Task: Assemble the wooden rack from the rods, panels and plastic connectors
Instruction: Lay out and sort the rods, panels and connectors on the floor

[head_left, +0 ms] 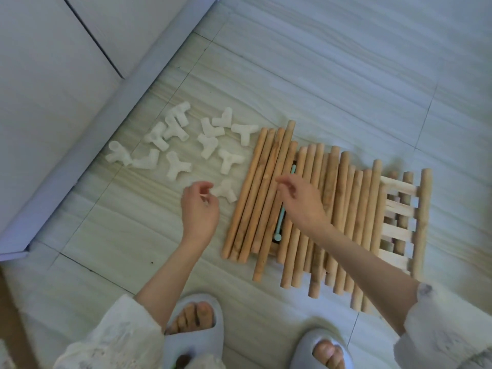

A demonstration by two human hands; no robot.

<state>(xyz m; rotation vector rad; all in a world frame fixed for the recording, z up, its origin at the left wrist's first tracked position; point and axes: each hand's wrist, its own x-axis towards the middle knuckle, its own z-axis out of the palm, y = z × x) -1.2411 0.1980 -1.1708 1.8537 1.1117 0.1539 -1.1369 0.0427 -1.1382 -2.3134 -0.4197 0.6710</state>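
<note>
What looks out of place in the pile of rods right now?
A mint-green tool lies wedged in a gap among the wooden rods, partly under the right hand. It is neither rod nor connector. The rods lie unevenly, ends staggered.

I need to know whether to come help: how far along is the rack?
Only sorting looks done: white connectors lie loose on the floor, rods side by side, slatted panels stacked. The left hand touches one connector; the right hand reaches over the rods. Nothing is joined yet.
</note>
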